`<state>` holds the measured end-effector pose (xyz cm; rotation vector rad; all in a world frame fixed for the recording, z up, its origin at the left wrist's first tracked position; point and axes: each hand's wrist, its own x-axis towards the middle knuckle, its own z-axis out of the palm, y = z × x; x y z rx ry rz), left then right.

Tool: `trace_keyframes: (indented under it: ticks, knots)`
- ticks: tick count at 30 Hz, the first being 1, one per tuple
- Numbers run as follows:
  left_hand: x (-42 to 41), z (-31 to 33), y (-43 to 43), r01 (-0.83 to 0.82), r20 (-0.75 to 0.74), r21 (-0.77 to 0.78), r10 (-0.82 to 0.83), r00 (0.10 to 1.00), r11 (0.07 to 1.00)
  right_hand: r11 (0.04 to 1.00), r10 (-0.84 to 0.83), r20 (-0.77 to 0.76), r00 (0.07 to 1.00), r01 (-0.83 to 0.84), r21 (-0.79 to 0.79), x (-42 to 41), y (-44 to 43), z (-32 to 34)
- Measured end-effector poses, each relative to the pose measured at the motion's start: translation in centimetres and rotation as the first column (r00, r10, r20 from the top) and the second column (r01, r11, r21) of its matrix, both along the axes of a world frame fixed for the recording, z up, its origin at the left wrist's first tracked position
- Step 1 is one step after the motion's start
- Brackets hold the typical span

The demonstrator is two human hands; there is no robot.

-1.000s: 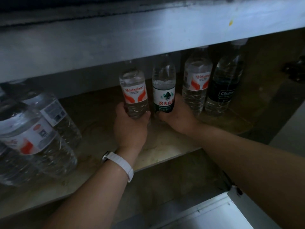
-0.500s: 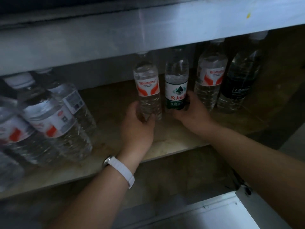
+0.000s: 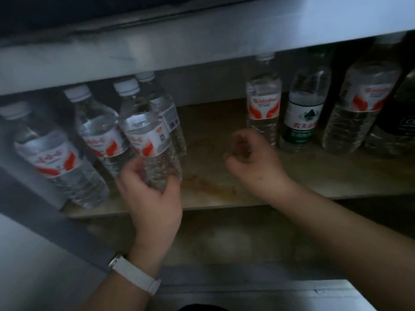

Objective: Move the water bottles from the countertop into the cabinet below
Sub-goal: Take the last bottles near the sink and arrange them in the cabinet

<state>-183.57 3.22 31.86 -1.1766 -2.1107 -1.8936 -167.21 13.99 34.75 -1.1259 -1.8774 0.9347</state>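
Inside the dim cabinet, several clear water bottles stand on the wooden shelf (image 3: 224, 176). My left hand (image 3: 150, 198) grips the lower body of a large red-and-white labelled bottle (image 3: 148, 135) in the left group. My right hand (image 3: 251, 160) hovers in the shelf's middle with fingers loosely curled, holding nothing. Just behind it stands a small red-labelled bottle (image 3: 263, 106), then a green-labelled bottle (image 3: 303, 117), another red-labelled bottle (image 3: 359, 108) and a dark-labelled bottle (image 3: 399, 126) cut off by the right edge.
More large bottles (image 3: 56, 153) lean together at the shelf's left end. The grey countertop edge (image 3: 202, 41) overhangs the bottle caps. A grey cabinet side panel (image 3: 33, 243) stands at lower left. A stained stretch of shelf lies between the two bottle groups.
Both hands have let go of the small red-labelled and green-labelled bottles. My left hand moved left and took hold of a large bottle; my right hand drew back. The view swung left.
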Motion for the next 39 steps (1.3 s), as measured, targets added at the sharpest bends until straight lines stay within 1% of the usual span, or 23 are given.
trace_keyframes:
  ticks: [2, 6, 9, 13, 17, 20, 22, 26, 30, 32, 34, 37, 39]
  knots:
    - [-1.4, 0.0, 0.2, 0.015, 0.027, 0.032, -0.016, 1.0, 0.999, 0.999, 0.049, 0.03, 0.998, -0.049, -0.003, -2.4, 0.0, 0.4]
    - [-2.9, 0.3, 1.0, 0.148, 0.073, 0.039, -0.151, 0.986, 0.988, 0.993, 0.117, 0.049, 0.992, -0.117, -0.006, -6.5, 0.9, 0.7]
    - [-3.0, 0.5, 1.2, 0.182, 0.078, -0.001, -0.181, 0.98, 0.983, 0.994, 0.105, 0.04, 0.994, -0.105, 0.002, -8.8, 1.7, 0.6]
    - [-3.5, 0.6, 0.7, 0.158, 0.075, 0.024, -0.16, 0.984, 0.987, 0.996, 0.091, 0.037, 0.995, -0.091, 0.004, -10.9, 2.6, 0.5]
    - [-4.1, 0.1, -0.3, 0.131, 0.078, 0.041, -0.134, 0.988, 0.99, 0.991, 0.123, -0.005, 0.992, -0.123, -0.052, -12.0, 2.7, 0.7]
    - [-4.0, 0.1, -0.8, 0.098, 0.084, 0.029, -0.1, 0.991, 0.995, 0.991, 0.132, -0.023, 0.991, -0.133, -0.034, -13.5, 2.5, 0.6]
    - [-4.0, 0.2, -0.9, 0.097, 0.088, 0.02, -0.099, 0.991, 0.995, 0.992, 0.122, 0.003, 0.992, -0.122, -0.026, -14.3, 2.5, 0.6]
    - [-4.2, 0.2, -0.8, 0.114, 0.054, -0.009, -0.113, 0.992, 0.993, 0.993, 0.117, 0.027, 0.993, -0.117, -0.017, -13.9, 2.2, 1.1]
    - [-3.9, 0.0, -0.4, 0.134, 0.036, -0.009, -0.134, 0.99, 0.991, 0.99, 0.133, -0.084, 0.988, -0.136, -0.033, -11.4, 2.6, 1.0]
    - [-3.4, 0.1, 0.2, 0.131, 0.039, -0.002, -0.131, 0.991, 0.991, 0.99, 0.129, -0.115, 0.985, -0.134, -0.039, -10.0, 3.2, 0.9]
    - [-2.9, 0.5, 1.0, 0.141, 0.056, -0.011, -0.14, 0.989, 0.99, 0.99, 0.132, -0.139, 0.981, -0.137, -0.029, -8.8, 3.8, 1.0]
    - [-2.3, 0.8, 2.9, 0.174, 0.101, -0.061, -0.167, 0.981, 0.983, 0.989, 0.112, -0.195, 0.974, -0.129, -0.073, -7.0, 4.5, 0.6]
    - [-2.3, 1.0, 4.3, 0.165, 0.122, -0.081, -0.155, 0.98, 0.983, 0.991, 0.089, -0.207, 0.974, -0.108, -0.081, -6.3, 4.8, 0.5]
